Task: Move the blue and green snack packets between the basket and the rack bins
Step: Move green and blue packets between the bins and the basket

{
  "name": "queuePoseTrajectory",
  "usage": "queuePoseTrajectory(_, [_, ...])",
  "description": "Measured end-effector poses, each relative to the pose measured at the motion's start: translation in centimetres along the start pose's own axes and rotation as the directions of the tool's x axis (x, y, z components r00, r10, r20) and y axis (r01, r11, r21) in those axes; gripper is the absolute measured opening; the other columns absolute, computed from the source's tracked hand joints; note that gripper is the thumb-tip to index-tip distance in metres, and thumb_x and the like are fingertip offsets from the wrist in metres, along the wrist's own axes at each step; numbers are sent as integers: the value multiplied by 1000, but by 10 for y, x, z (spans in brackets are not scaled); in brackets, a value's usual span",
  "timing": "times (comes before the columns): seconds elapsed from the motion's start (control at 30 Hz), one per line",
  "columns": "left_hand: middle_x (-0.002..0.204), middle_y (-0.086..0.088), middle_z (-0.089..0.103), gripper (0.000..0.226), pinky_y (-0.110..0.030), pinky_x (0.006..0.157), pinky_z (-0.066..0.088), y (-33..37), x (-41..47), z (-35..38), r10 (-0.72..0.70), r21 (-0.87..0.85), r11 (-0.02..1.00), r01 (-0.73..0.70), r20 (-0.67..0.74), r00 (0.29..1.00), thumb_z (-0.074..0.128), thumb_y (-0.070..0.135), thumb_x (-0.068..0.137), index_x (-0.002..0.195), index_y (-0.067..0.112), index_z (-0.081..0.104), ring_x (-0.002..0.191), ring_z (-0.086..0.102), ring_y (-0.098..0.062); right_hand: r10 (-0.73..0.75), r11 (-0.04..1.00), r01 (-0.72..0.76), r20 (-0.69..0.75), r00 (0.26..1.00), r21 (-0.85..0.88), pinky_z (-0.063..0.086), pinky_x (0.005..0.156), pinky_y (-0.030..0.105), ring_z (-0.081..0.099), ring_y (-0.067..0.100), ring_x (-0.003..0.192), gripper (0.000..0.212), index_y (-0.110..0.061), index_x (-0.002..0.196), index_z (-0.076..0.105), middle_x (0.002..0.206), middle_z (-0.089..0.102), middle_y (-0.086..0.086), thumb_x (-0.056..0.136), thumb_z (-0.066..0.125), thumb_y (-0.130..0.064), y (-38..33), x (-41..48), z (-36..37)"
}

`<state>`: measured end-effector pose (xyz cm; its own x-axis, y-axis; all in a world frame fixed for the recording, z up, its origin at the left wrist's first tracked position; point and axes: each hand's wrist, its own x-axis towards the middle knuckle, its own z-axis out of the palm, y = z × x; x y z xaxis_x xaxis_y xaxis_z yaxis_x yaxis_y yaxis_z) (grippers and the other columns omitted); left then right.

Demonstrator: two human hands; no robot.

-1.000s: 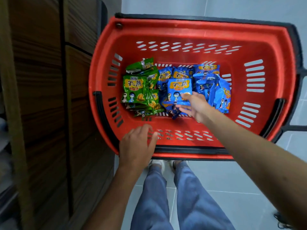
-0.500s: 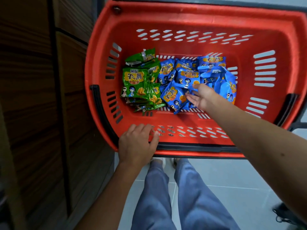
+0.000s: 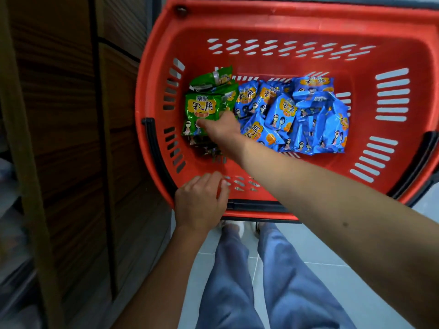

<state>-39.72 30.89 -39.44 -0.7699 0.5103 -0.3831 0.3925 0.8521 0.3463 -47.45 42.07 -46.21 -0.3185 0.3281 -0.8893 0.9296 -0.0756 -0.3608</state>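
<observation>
In the slotted plastic basket (image 3: 392,39), glossy crinkled green packet (image 3: 202,108) under right hand (image 3: 224,131).

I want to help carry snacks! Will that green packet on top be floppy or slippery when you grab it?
Probably puffy and crinkly rather than stiff: the top green packet looks air-filled and creased. Its shiny film may be a bit slippery. It is likely light, lying loosely on the others under the right hand.

We are seeing even, fairly bright light falling on the red slotted plastic basket (image 3: 273,22), with soft glare glinting off the glossy blue foil snack packets (image 3: 318,115). The dark brown wooden panels (image 3: 61,138) are sitting dim, and wide-angle distortion is bowing the edges.
</observation>
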Motion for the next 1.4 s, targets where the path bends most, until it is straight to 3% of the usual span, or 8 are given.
queuePoseTrajectory(0.2, [58,-3,61,26,-29,45,38,-2,-1,1,16,-33,999,-18,-40,999,45,24,84,67,13,62,53,59,-26,-58,997,51,-120,991,-57,48,90,34,52,24,95,31,-14,97,48,102,54,6,77,69,-27,4,17,5])
queuePoseTrajectory(0.4, [73,-2,66,21,-32,55,44,-2,1,-3,-75,-275,961,28,-162,984,47,19,86,78,11,65,65,62,-23,-95,989,91,35,995,118,44,79,34,50,20,83,31,-19,78,40,79,49,0,78,71,-11,10,2,-20])
queuePoseTrajectory(0.63, [125,-2,53,37,-37,95,49,12,22,-26,-641,-812,464,354,-32,767,52,18,93,129,10,47,112,55,-13,-58,973,-41,409,911,229,39,102,35,57,15,99,48,-7,125,46,106,57,2,82,67,-12,28,-62,-64])
queuePoseTrajectory(0.77, [109,-5,67,30,-24,83,53,14,17,-36,-659,-863,202,462,230,717,55,22,93,120,9,55,96,65,-16,-132,981,28,555,821,191,45,76,16,60,0,66,18,-10,103,58,67,66,-10,85,63,-8,39,-89,-68])
queuePoseTrajectory(0.83, [99,-7,69,21,-35,77,56,12,11,-40,-654,-871,139,471,276,705,58,22,91,109,11,60,87,68,-19,-134,985,49,557,820,165,44,64,11,55,-4,57,7,-19,90,59,52,58,-16,87,62,-14,37,-94,-67])
queuePoseTrajectory(0.93, [94,-6,69,8,-46,82,56,3,6,-44,-696,-869,142,473,252,672,60,23,90,97,20,60,90,68,-26,-110,986,33,487,866,163,44,56,14,53,5,57,13,-20,82,62,61,61,-13,90,57,-29,28,-78,-62])
queuePoseTrajectory(1.13, [98,-6,69,13,-49,83,55,-6,5,-44,-705,-867,174,467,221,673,62,25,88,99,19,58,92,68,-24,-49,999,49,0,999,3,44,98,39,54,29,113,50,-6,120,51,124,56,13,83,66,-37,24,-4,-28])
queuePoseTrajectory(1.4, [95,-4,69,7,-52,82,55,-16,0,-46,-787,-907,191,376,88,611,63,21,89,90,27,58,92,69,-25,-99,946,54,-125,987,-320,39,66,28,54,26,83,26,-11,83,53,99,63,13,78,68,-32,20,20,8])
